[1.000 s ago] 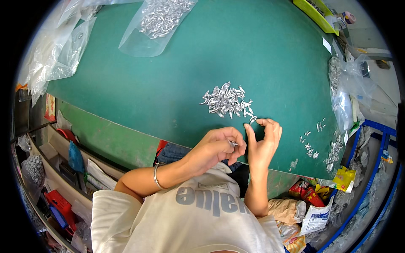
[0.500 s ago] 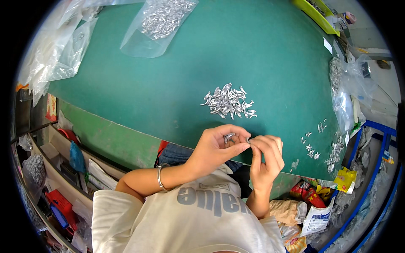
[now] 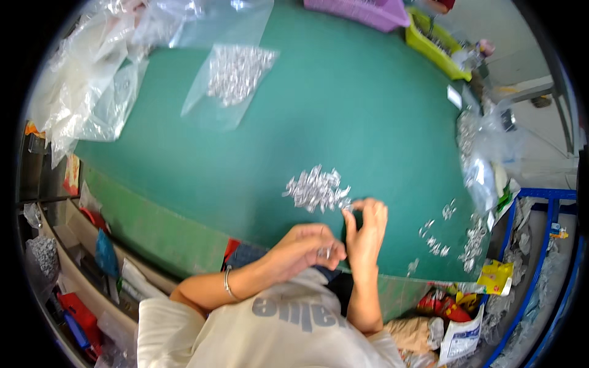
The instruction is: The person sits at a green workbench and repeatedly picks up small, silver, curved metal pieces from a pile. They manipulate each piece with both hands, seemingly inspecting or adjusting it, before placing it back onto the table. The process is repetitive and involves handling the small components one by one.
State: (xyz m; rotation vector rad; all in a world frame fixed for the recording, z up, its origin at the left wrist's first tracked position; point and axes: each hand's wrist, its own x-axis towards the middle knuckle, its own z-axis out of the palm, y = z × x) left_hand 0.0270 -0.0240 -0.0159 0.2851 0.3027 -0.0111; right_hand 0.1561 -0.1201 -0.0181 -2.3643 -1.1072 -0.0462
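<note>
A loose pile of small, curved, silvery metal pieces [image 3: 315, 189] lies on the green table mat [image 3: 172, 165]. At the pile's near right edge is my right hand [image 3: 368, 230], thumb and forefinger closed on a small metal piece [image 3: 347, 207]. My left hand [image 3: 299, 250] is curled near the table's front edge, with some metal pieces [image 3: 324, 252] showing inside its fingers. Motion blurs both hands slightly, and I cannot make out the exact kind of piece.
Farther off lies a clear bag [image 3: 240, 72] of similar pieces. Small metal clusters [image 3: 472, 242] sit at the right edge. Purple [image 3: 365, 12] and yellow-green baskets [image 3: 429, 50] stand at the back. Crumpled plastic bags [image 3: 92, 92] cover the far left corner.
My hands have moved apart. The right one has gone from beside the left fingertips to the pile's edge. The whole view has shifted, bringing the purple basket into sight.
</note>
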